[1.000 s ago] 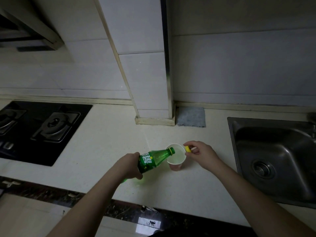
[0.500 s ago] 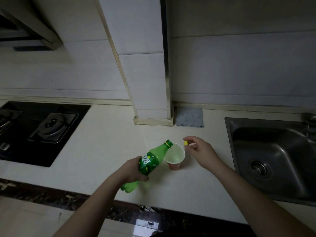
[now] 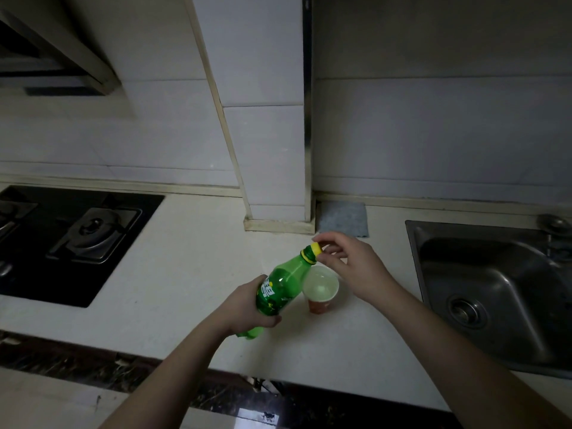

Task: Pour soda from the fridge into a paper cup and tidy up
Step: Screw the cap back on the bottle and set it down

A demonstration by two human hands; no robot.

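The room is dim, lit faintly from the near side. A pale tabletop (image 3: pixel 173 274) runs along a wall of large white tiles (image 3: pixel 433 134). A tiled square column (image 3: pixel 266 150) juts from the wall and stands on the tabletop, with a dark metal strip down its right corner. Just right of its foot lies a grey cloth (image 3: pixel 343 218). A black gas hob (image 3: pixel 77 239) is set in at the left, under the slanted edge of a range hood (image 3: pixel 62 48). A steel sink (image 3: pixel 495 292) lies at the right. A dark stone band (image 3: pixel 93 370) edges the tabletop's front.
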